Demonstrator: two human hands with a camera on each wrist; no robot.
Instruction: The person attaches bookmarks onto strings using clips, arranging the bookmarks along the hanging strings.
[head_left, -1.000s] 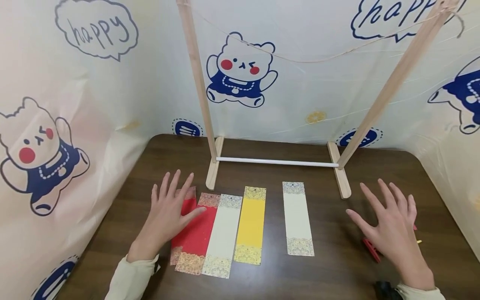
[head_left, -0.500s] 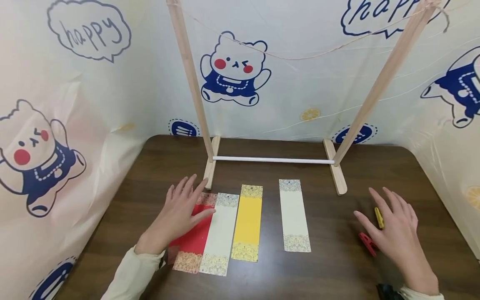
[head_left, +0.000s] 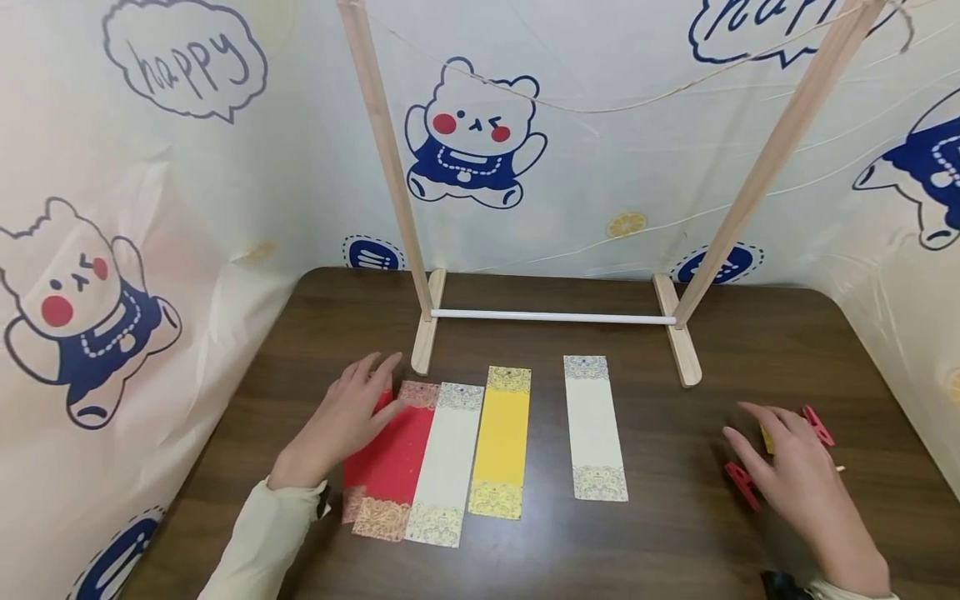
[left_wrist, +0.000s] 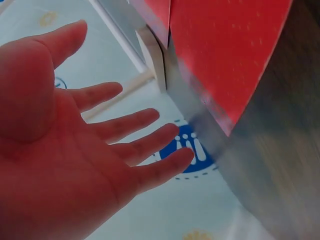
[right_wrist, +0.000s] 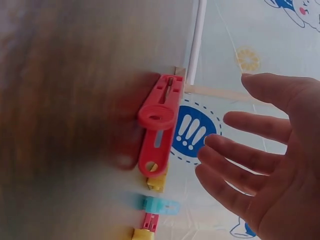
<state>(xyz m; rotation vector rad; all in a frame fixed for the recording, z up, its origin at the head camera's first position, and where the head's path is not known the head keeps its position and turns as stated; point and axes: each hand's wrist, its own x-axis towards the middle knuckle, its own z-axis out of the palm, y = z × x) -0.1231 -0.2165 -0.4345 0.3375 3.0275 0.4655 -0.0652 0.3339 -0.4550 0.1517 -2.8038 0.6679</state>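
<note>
Since a second ago the right hand (head_left: pixel 798 479) has dipped, baring a pink clip (head_left: pixel 817 426) and a yellow clip (head_left: pixel 766 438) it mostly hid then, while the left hand (head_left: pixel 333 429) now covers the top of the outermost of the red strips (head_left: pixel 405 458). The hands are well apart, each with its fingers loosely extended, gripping nothing. Just left of the yellow strip (head_left: pixel 500 442) lies a white strip (head_left: pixel 445 467), then those two overlapping red ones, the left hand above them; right of it, apart, lies a second white strip (head_left: pixel 596 427). Farther right of it, around the right hand, are the clips, including a red clip (head_left: pixel 742 486). Behind it rises a wooden stand (head_left: pixel 386 158).
</note>
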